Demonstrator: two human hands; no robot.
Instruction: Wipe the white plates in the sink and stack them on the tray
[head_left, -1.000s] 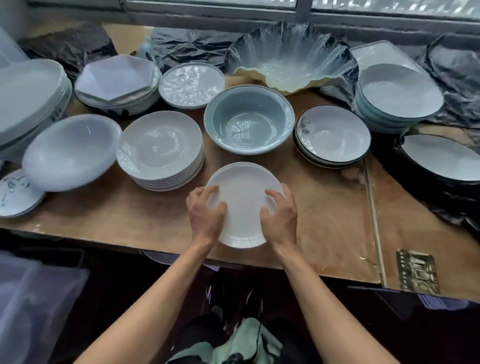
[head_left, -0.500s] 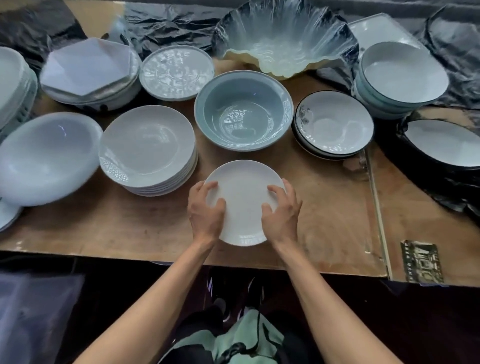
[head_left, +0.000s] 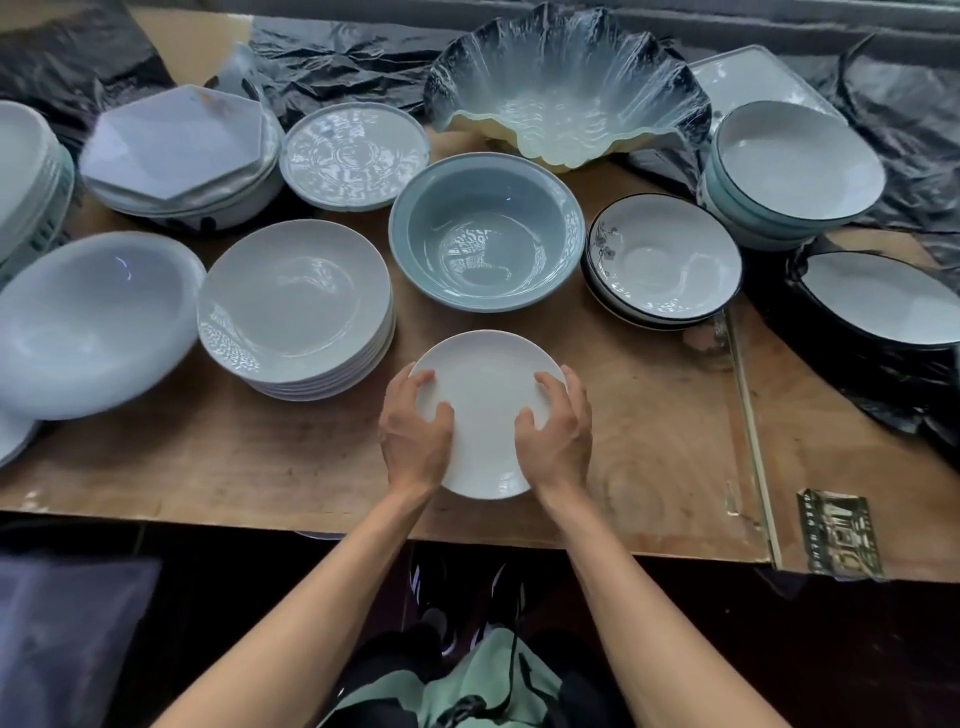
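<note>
Both the left hand (head_left: 415, 434) and right hand (head_left: 557, 434) clamp curled fingers on one white plate (head_left: 485, 410) at centre frame, seemingly mid-task beside the stack (head_left: 296, 306) at its left.

A blue bowl (head_left: 487, 231) sits at centre frame on the wooden bench (head_left: 649, 415). Behind it, at the top, stands a ruffled glass bowl (head_left: 566, 88) on black plastic sheet (head_left: 332, 57). Right of centre is a black-rimmed plate (head_left: 665, 262); a sticker (head_left: 839, 535) lies at lower right.
</note>
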